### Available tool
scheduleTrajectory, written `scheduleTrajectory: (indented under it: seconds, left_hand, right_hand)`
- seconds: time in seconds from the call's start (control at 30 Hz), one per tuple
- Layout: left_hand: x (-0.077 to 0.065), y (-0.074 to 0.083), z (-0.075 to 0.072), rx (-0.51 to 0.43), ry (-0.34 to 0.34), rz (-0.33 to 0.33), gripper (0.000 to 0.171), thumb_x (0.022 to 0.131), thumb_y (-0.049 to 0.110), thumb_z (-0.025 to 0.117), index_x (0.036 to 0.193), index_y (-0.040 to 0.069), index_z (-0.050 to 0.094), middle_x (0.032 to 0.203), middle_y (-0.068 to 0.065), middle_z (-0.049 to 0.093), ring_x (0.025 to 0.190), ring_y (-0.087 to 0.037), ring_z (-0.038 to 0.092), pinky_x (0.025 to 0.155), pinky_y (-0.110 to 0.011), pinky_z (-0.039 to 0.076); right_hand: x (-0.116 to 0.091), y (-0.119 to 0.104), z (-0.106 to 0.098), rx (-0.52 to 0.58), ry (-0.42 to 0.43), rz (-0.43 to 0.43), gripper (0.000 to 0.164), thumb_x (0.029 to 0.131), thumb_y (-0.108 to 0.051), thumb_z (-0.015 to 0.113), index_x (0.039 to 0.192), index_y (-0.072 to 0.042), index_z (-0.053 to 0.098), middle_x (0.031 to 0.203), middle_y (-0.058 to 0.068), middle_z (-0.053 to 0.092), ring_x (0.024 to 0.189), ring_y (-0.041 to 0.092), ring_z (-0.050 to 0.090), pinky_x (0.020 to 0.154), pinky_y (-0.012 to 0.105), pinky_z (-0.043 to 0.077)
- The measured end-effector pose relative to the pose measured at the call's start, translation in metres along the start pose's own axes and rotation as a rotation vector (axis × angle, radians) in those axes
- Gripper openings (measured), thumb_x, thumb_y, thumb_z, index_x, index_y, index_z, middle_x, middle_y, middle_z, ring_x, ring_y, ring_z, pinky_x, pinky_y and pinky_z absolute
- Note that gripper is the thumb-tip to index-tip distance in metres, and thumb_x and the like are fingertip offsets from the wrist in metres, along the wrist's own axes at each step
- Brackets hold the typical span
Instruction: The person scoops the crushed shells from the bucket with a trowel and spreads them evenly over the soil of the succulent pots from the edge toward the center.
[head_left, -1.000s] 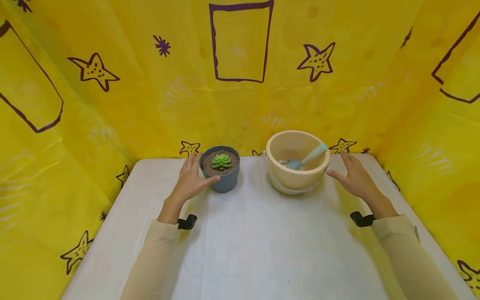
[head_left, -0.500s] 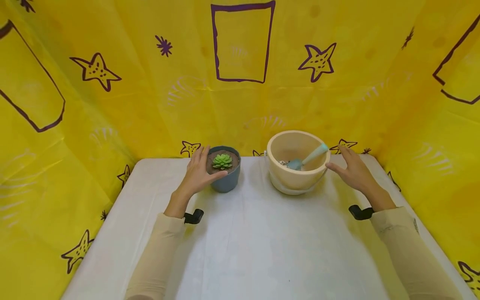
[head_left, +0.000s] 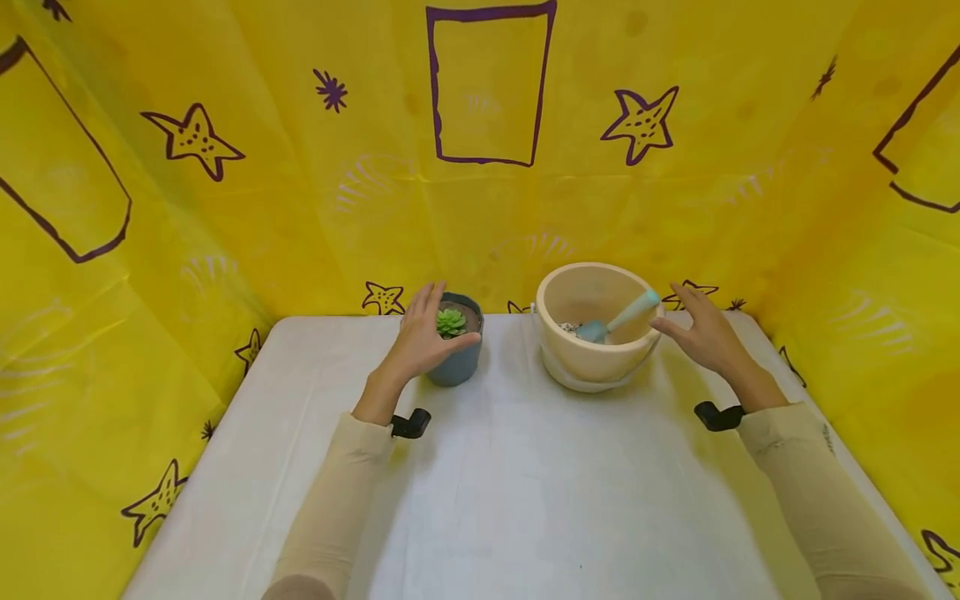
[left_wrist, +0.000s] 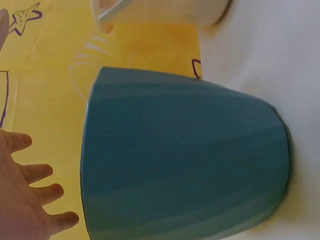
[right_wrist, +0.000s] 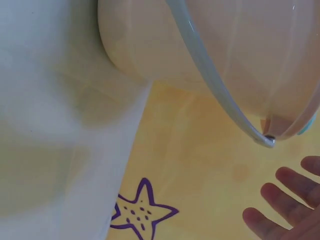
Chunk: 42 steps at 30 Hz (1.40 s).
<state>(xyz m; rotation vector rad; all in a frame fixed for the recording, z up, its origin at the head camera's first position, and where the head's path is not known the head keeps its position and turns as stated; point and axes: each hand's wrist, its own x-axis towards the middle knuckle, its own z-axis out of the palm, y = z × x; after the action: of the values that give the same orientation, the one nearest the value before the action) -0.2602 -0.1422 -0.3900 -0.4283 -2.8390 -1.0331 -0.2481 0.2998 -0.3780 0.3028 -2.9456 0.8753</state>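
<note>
A blue-grey flower pot [head_left: 459, 367] stands on the table, with brown soil and a green succulent [head_left: 451, 322] in it. My left hand [head_left: 422, 340] hovers over the pot's left side, fingers spread. In the left wrist view, a gap separates those fingers from the pot's rim, and the hand [left_wrist: 20, 200] holds nothing. To the right stands a cream bucket [head_left: 588, 364] with a pale bail handle [right_wrist: 212, 82] hanging down. A light-blue toy shovel [head_left: 633, 309] leans inside it. Beside the bucket's right rim is my right hand [head_left: 705, 337], fingers extended and apart from the bucket in the right wrist view.
A white cloth covers the table [head_left: 525, 483]. Yellow sheets [head_left: 487, 217] with purple starfish drawings hang behind and on both sides, close to the pot and bucket. Small light-coloured bits [head_left: 567, 327] lie in the bucket's bottom.
My left hand has moved right, from the pot's left side to partly over it. The right hand has shifted only slightly. Pot, bucket and shovel stay where they were.
</note>
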Motion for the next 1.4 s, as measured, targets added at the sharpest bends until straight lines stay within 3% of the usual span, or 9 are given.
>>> scheduleTrajectory:
  seconds: [0.23, 0.43, 0.67, 0.83, 1.1, 1.4]
  left_hand:
    - [0.009, 0.012, 0.009, -0.028, -0.017, 0.02, 0.121, 0.067, 0.086, 0.058, 0.158, 0.02, 0.014, 0.164, -0.013, 0.009, 0.151, -0.036, 0.009, 0.115, -0.068, 0.014]
    - [0.014, 0.023, 0.016, -0.051, -0.048, 0.025, 0.126, 0.06, 0.095, 0.049, 0.158, 0.026, 0.009, 0.165, -0.009, 0.005, 0.152, -0.037, 0.006, 0.113, -0.071, 0.018]
    - [0.024, 0.042, 0.02, -0.111, -0.072, 0.019, 0.109, 0.077, 0.068, 0.067, 0.158, 0.025, 0.009, 0.165, -0.009, 0.003, 0.152, -0.034, 0.006, 0.111, -0.07, 0.023]
    - [0.031, 0.053, 0.025, -0.098, -0.082, 0.019, 0.106, 0.08, 0.059, 0.071, 0.158, 0.025, 0.009, 0.165, -0.007, 0.005, 0.152, -0.032, 0.009, 0.113, -0.066, 0.025]
    - [0.037, 0.058, 0.037, -0.098, -0.089, 0.07, 0.103, 0.081, 0.056, 0.07, 0.158, 0.022, 0.01, 0.165, -0.012, 0.008, 0.152, -0.033, 0.009, 0.114, -0.066, 0.024]
    - [0.04, 0.06, 0.056, -0.122, -0.107, 0.089, 0.107, 0.078, 0.068, 0.067, 0.158, 0.023, 0.012, 0.165, -0.008, 0.01, 0.151, -0.032, 0.015, 0.115, -0.063, 0.026]
  right_hand:
    - [0.002, -0.001, -0.002, 0.032, 0.037, -0.005, 0.082, 0.098, -0.048, 0.052, 0.154, 0.001, 0.018, 0.156, 0.035, 0.017, 0.141, 0.057, 0.017, 0.107, 0.075, 0.018]
    - [0.008, -0.005, -0.004, 0.045, 0.057, -0.032, 0.079, 0.099, -0.046, 0.051, 0.153, 0.002, 0.021, 0.155, 0.034, 0.021, 0.14, 0.057, 0.021, 0.107, 0.073, 0.02]
    - [0.016, -0.011, -0.007, 0.016, 0.029, -0.035, 0.081, 0.097, -0.049, 0.053, 0.153, 0.001, 0.023, 0.153, 0.036, 0.024, 0.137, 0.057, 0.024, 0.106, 0.073, 0.022]
    - [0.02, -0.015, -0.008, 0.011, 0.01, -0.019, 0.083, 0.096, -0.052, 0.053, 0.153, 0.001, 0.023, 0.153, 0.035, 0.024, 0.138, 0.056, 0.025, 0.108, 0.072, 0.022]
    - [0.02, -0.016, -0.007, 0.021, 0.014, -0.036, 0.081, 0.097, -0.05, 0.052, 0.152, 0.003, 0.025, 0.151, 0.036, 0.026, 0.137, 0.057, 0.026, 0.107, 0.072, 0.023]
    - [0.021, -0.012, -0.004, 0.039, 0.013, -0.035, 0.078, 0.098, -0.048, 0.051, 0.151, 0.004, 0.027, 0.151, 0.035, 0.028, 0.137, 0.055, 0.026, 0.107, 0.071, 0.024]
